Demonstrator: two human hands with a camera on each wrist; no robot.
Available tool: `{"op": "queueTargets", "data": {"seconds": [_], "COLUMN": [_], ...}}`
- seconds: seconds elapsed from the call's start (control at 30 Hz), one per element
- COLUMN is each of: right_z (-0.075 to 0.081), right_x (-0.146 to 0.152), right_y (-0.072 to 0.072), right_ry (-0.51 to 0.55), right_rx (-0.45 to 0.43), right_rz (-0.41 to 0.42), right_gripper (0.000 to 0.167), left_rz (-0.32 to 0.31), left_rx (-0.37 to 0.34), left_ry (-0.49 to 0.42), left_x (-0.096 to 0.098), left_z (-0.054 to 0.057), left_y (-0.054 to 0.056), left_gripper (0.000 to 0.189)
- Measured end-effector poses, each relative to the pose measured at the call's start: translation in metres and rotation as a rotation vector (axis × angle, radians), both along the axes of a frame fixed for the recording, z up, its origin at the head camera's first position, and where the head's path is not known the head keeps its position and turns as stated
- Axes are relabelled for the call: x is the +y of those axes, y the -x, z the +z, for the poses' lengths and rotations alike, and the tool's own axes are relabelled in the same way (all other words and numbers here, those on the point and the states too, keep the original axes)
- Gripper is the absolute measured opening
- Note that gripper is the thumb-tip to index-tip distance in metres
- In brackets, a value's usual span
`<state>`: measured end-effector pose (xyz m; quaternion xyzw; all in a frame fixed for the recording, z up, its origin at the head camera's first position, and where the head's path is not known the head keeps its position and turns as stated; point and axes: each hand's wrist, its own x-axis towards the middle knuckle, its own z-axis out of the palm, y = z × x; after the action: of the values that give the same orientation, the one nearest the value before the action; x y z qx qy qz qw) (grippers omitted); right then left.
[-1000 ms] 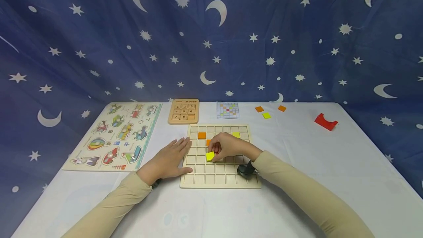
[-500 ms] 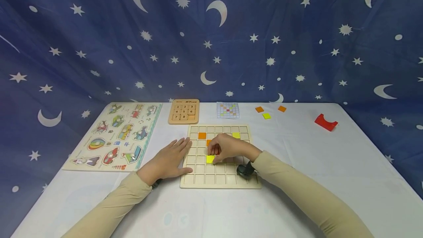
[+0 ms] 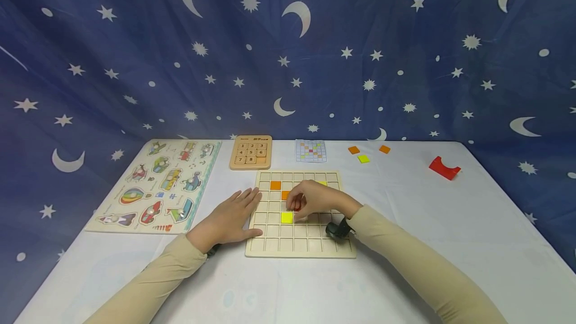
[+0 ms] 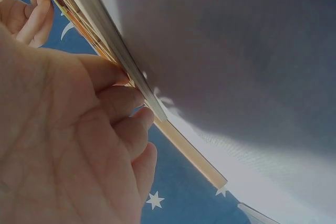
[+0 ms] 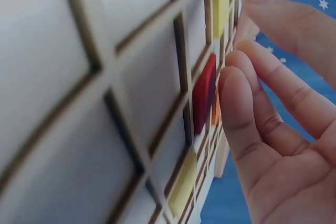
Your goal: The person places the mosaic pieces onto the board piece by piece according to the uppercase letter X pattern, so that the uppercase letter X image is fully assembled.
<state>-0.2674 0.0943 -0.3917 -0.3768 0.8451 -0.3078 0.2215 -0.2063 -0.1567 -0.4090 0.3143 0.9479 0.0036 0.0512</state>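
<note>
A pale wooden grid board (image 3: 272, 245) lies in the middle of the head view. My left hand (image 3: 231, 218) rests spread on its left edge. Over the board's centre, my right hand (image 3: 317, 197) has loosely bent fingers and holds nothing. Just beside the right thumb, a yellow square tile (image 3: 286, 218) sits in a cell. In the right wrist view, that yellow tile (image 5: 221, 3) is near the thumb, and a red tile (image 5: 203, 98) sits by the fingertips. Two orange tiles (image 3: 275, 185) and another yellow tile (image 5: 184, 184) are also on the board; my right hand partly covers that area.
Behind the board lie a number sliding puzzle (image 3: 250, 153) and a printed pattern card (image 3: 310, 150). Loose orange tiles (image 3: 353, 150) and a yellow tile (image 3: 363, 159) are at back right, with a red curved piece (image 3: 444, 168) farther right. A vehicle puzzle (image 3: 155, 189) occupies the left.
My right hand set the tilted yellow tile flat into a cell, let go of it and drew slightly right. My left hand stayed in place.
</note>
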Motion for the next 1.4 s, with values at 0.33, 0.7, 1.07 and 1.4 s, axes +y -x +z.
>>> {"op": "queueTargets", "data": {"seconds": [0.33,0.7,1.07,1.4], "right_z": [0.002,0.015,0.025,0.026], "right_x": [0.025,0.068,0.121,0.161], "right_y": [0.011,0.023,0.039,0.057], "right_ry": [0.063,0.124,0.148,0.127], "right_rx": [-0.016,-0.016,0.011,0.004], "right_rz": [-0.010,-0.120,-0.273,-0.472], "right_gripper": [0.024,0.031,0.036,0.041], "left_rz": [0.005,-0.004,-0.026,-0.007], "left_rx": [-0.012,-0.004,-0.010,-0.016], "left_ry": [-0.002,-0.009,-0.071,-0.009], "left_x": [0.000,-0.001,-0.002,-0.001], "left_z": [0.001,-0.002,0.002,0.000], "left_y": [-0.001,0.000,-0.002,0.001], "left_gripper": [0.086,0.085,0.086,0.084]}}
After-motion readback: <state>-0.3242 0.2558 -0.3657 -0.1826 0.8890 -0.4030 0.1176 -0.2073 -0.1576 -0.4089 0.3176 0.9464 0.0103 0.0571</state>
